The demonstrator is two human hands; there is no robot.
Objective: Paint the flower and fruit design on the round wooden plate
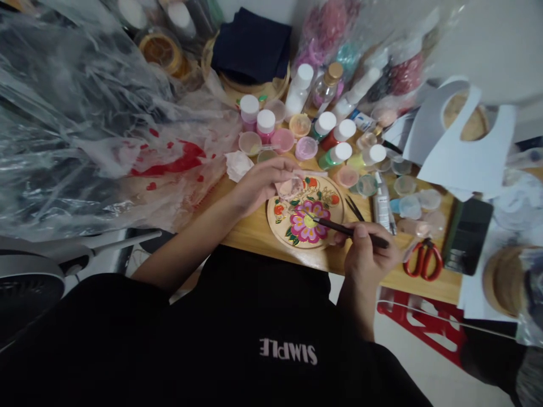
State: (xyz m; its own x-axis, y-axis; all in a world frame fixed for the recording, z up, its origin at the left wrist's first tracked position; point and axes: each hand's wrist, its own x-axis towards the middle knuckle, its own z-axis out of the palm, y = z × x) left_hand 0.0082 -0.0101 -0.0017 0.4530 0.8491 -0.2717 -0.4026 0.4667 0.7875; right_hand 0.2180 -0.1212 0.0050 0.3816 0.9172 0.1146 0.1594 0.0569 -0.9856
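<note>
A round wooden plaque (pixel 275 227) with a painted pink flower, orange blossoms and green leaves lies on the table before me. My left hand (pixel 268 182) holds a small clear plastic cup (pixel 291 187) with pale peach contents, tilted above the plaque's upper left. In my right hand (pixel 368 249) is a dark-handled tool with a thin metal tip (pixel 345 229), like a fine brush or needle pen. Its tip points left over the flower, near the cup. Whether the tip touches the surface, I cannot tell. Black tweezers (pixel 354 208) rest at the plaque's right edge.
Several white-capped paint bottles (pixel 335 155) and small cups (pixel 306 148) crowd behind the plaque. To the right lie red-handled scissors (pixel 423 261), a glue tube (pixel 382 200) and a dark phone (pixel 469 234). Plastic sheeting (pixel 106 130) covers the left. A crumpled tissue (pixel 238 165) is nearby.
</note>
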